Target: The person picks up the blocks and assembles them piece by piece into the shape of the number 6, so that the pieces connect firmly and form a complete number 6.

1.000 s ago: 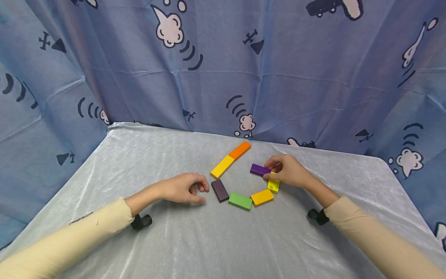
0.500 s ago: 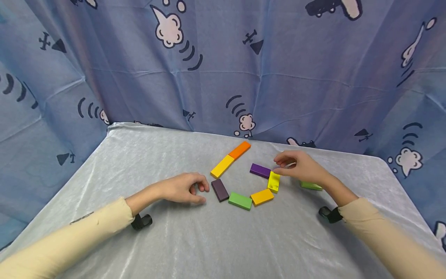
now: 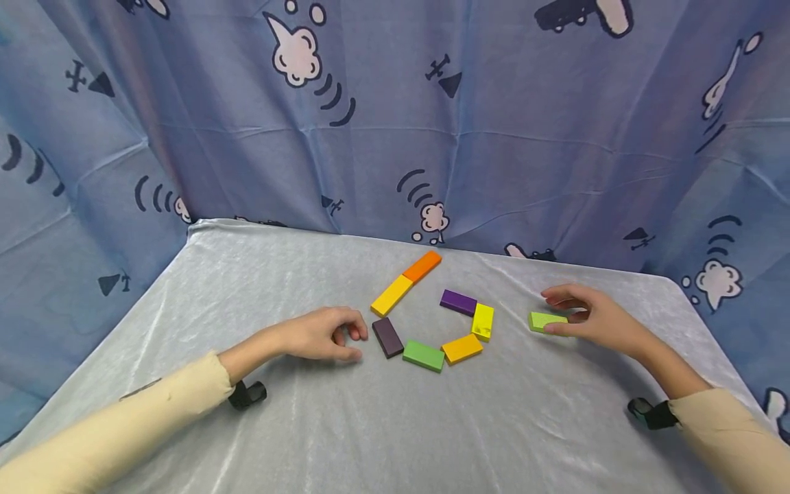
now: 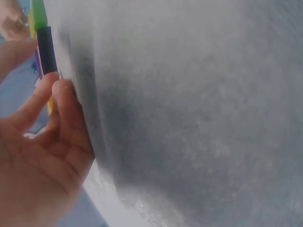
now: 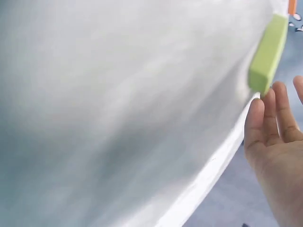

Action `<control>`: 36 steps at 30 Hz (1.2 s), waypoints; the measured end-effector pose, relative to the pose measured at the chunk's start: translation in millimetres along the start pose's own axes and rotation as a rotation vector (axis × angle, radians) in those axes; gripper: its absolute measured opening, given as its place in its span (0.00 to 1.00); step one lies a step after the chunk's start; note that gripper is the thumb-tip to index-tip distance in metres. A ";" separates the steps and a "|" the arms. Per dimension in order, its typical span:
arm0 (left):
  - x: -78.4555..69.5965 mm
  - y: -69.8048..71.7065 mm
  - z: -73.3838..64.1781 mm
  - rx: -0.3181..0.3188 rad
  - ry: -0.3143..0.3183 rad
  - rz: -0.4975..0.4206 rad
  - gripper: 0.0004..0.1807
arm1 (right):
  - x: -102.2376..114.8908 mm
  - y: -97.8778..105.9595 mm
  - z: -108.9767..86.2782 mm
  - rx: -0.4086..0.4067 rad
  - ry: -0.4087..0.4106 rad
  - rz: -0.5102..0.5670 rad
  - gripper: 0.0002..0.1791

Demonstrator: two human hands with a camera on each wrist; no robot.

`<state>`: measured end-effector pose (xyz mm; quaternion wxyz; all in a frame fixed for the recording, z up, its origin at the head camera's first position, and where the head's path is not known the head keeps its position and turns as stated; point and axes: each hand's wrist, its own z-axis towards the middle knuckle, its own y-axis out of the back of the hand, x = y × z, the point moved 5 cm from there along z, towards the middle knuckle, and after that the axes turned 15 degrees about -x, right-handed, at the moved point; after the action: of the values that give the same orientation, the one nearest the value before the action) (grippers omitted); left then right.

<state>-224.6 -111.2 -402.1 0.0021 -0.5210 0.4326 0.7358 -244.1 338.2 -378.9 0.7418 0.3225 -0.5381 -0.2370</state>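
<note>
My right hand is at the light green block, on the right of the table. In the head view its thumb lies in front of the block's right end, with the fingers apart behind. In the right wrist view the fingers reach straight toward the end of the block; no grip shows. My left hand holds nothing, its fingers loosely bent, just left of the dark purple-brown block. A green block, an orange-yellow block, a yellow block and a purple block continue a curve from it.
Behind the dark block, a yellow-orange block and an orange block lie end to end in a slanting line. A pale grey cloth covers the table. A blue patterned curtain hangs behind it.
My right hand has left the purple and yellow blocks and moved right to the light green block, which it hid from view before. My left hand and the other blocks have stayed in place.
</note>
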 end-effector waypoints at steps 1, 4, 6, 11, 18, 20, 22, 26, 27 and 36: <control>0.4 0.3 -0.3 -0.002 0.002 -0.006 0.13 | -3.8 0.9 -2.7 -0.002 -0.002 -0.012 0.33; 1.3 1.2 -1.5 -0.008 0.008 -0.024 0.12 | -11.1 2.9 -8.9 -0.007 -0.001 -0.034 0.33; 1.2 2.1 -2.3 -0.014 0.006 -0.032 0.12 | -14.0 2.9 -11.7 -0.009 0.004 -0.038 0.32; 0.6 5.2 -5.0 -0.033 0.006 -0.050 0.12 | -14.2 -0.4 -13.0 -0.014 0.033 -0.050 0.26; 2.8 7.9 -6.6 -0.053 0.018 -0.032 0.12 | -13.7 -2.3 -11.3 -0.012 0.037 -0.091 0.20; 3.4 8.5 -6.4 -0.064 0.018 -0.024 0.12 | -13.6 -2.7 -10.3 -0.012 0.039 -0.100 0.20; 3.8 9.3 -4.9 -0.088 0.016 -0.013 0.13 | -13.4 -3.1 -9.2 -0.015 0.038 -0.109 0.20; 2.9 12.6 3.2 -0.176 -0.004 0.012 0.15 | -9.8 -3.5 -5.1 -0.031 0.038 -0.111 0.20; 2.8 13.7 6.2 -0.202 -0.008 0.019 0.15 | -8.0 -3.7 -3.7 -0.036 0.037 -0.106 0.20; 4.4 13.9 25.0 -0.288 -0.050 0.002 0.16 | 19.5 -8.8 10.0 -0.096 0.073 -0.035 0.18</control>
<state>-252.1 -105.8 -394.6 -0.0624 -0.4969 0.3229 0.8031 -247.7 316.4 -370.6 0.7712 0.3044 -0.4929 -0.2638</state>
